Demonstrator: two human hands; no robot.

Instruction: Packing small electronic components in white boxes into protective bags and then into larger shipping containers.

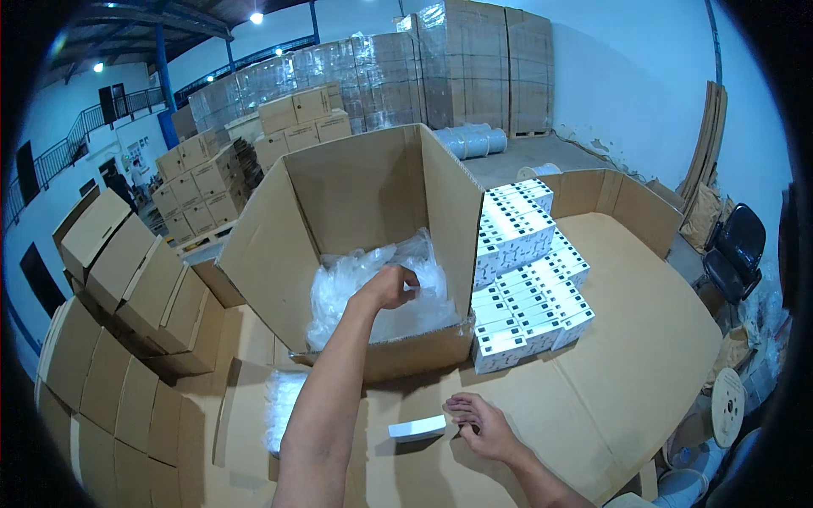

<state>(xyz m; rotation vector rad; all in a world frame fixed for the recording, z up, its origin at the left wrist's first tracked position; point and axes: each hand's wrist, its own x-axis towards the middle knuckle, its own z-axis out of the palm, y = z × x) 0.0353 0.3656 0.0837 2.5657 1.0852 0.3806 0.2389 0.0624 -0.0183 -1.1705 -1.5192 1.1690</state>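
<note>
My left hand (389, 288) reaches into a large open cardboard box (356, 186), in among a heap of clear plastic bags or pouches (339, 296). Its fingers are curled closed, and whatever lies between them is hidden. On the cardboard-covered table, my right hand (484, 425) rests with its fingers loosely apart and holds nothing. Just left of those fingertips lies a small white carton (417, 428), apart from the hand.
Stacked white cartons (529, 309) stand right of the large box. A low open box (241, 415) of clear plastic-wrapped pieces sits behind my left forearm. Brown cartons (118, 381) line the left side. A black chair (732, 254) and a cable reel (727, 406) are at the right.
</note>
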